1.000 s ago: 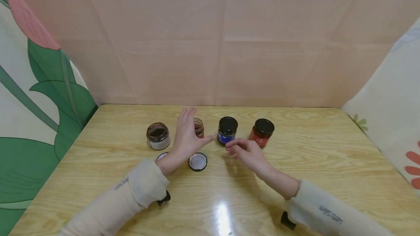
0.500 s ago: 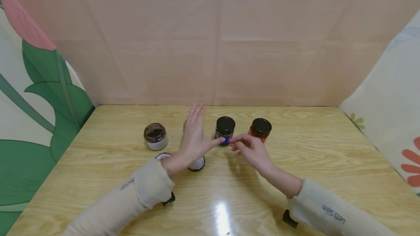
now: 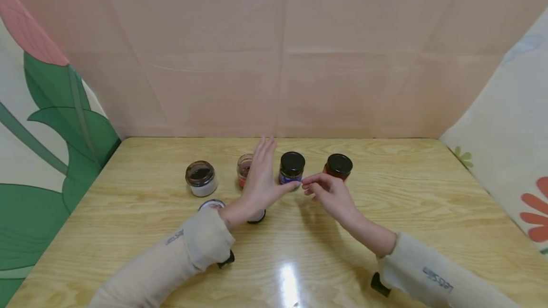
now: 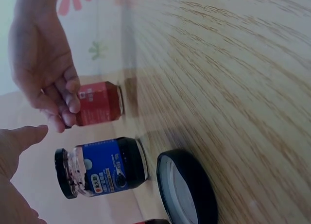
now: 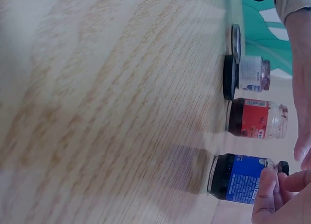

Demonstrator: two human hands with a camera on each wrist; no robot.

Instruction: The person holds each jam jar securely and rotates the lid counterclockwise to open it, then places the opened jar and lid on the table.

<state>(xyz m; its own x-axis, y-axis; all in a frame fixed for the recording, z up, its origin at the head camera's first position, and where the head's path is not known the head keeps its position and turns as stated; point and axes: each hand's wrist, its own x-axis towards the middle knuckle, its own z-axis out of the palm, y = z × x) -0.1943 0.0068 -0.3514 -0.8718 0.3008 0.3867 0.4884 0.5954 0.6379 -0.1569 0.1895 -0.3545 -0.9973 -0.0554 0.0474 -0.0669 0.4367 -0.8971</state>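
Note:
In the head view my left hand point(image 3: 262, 184) is raised with fingers straight and thumb spread toward a blue-labelled jar point(image 3: 292, 164) with a black lid. My right hand point(image 3: 334, 198) hovers at that jar's near right side, its fingers loosely bent and holding nothing. The left wrist view shows the blue-labelled jar point(image 4: 109, 168) standing with its lid on, the left thumb point(image 4: 30, 135) apart from it. Behind the right hand is a red-labelled jar point(image 3: 338, 165), also black-lidded. A lidless red-labelled jar point(image 3: 242, 170) is partly hidden by the left hand.
At the left of the row stands a lidless jar point(image 3: 201, 182) with a white label and dark contents. Two removed lids lie on the wooden table point(image 3: 406, 213): one lid point(image 3: 211, 204) before the white-labelled jar, another lid point(image 3: 257, 216) partly behind the left wrist.
My left hand has shifted right toward the blue-labelled jar, uncovering part of the lidless red one. My right hand has moved slightly up, closer to the left thumb. The jars stay put.

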